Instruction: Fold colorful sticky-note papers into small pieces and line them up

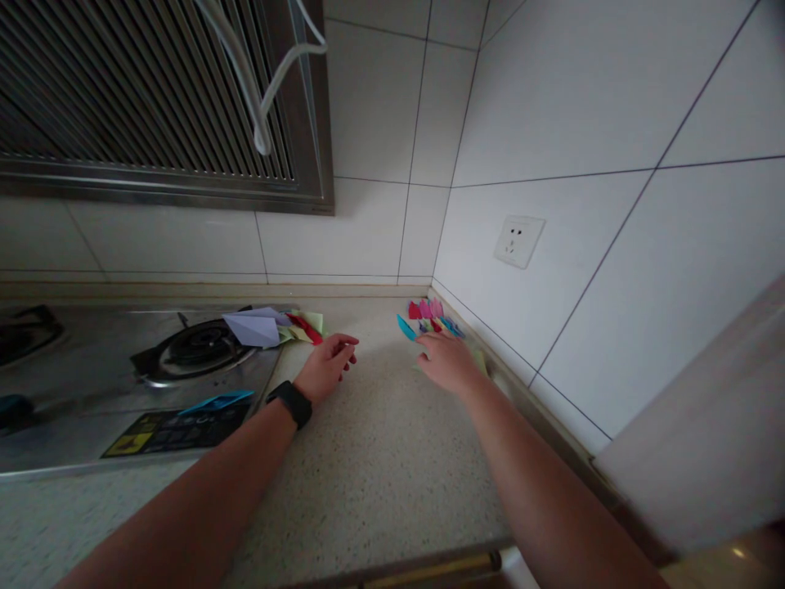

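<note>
My right hand [450, 360] reaches to the back corner of the counter, with a small bright blue piece of folded paper [405, 328] at its fingertips. The fingers look pinched on its lower end, though the hand partly hides them. Just beyond lie several small folded papers in pink [431, 308], red and blue. My left hand [331, 360], a black watch [293, 403] on its wrist, hovers over the counter with loosely bent fingers and nothing in them. Beside it, a pale purple folded paper [254, 327] like a paper plane rests with red and light green ones [311, 323] at the stove's edge.
On the left is a gas stove with a burner [202, 348]; a blue folded paper [217, 402] lies on its front. A range hood [165, 106] with a hanging white cable [261, 123] is above. The tiled right wall bears a socket [519, 241]. The speckled counter [374, 474] extends toward me.
</note>
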Demonstrator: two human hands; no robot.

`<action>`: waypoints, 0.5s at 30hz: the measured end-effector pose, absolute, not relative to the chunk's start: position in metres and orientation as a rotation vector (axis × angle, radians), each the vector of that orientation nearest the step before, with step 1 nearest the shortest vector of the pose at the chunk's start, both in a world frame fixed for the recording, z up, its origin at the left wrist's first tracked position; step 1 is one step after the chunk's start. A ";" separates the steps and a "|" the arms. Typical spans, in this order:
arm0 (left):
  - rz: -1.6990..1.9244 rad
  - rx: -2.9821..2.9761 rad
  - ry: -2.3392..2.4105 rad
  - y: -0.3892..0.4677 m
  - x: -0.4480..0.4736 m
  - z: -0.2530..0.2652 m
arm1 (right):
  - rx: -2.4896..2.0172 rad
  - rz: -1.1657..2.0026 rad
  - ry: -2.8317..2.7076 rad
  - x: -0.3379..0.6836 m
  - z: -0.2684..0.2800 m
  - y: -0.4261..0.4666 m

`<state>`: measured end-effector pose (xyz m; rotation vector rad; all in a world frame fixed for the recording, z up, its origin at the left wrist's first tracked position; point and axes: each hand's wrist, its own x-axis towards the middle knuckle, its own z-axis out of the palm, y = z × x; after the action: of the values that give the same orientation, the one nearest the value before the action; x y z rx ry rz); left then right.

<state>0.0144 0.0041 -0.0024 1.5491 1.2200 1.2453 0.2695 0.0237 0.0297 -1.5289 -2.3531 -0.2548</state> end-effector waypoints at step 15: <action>1.035 1.784 1.154 0.002 0.016 -0.006 | -1.884 -0.322 -2.289 0.256 0.027 0.027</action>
<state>0.0160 0.0015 -0.0056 1.7841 1.1544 1.0352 0.2557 0.0271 0.0272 -1.8840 -2.2894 -0.3217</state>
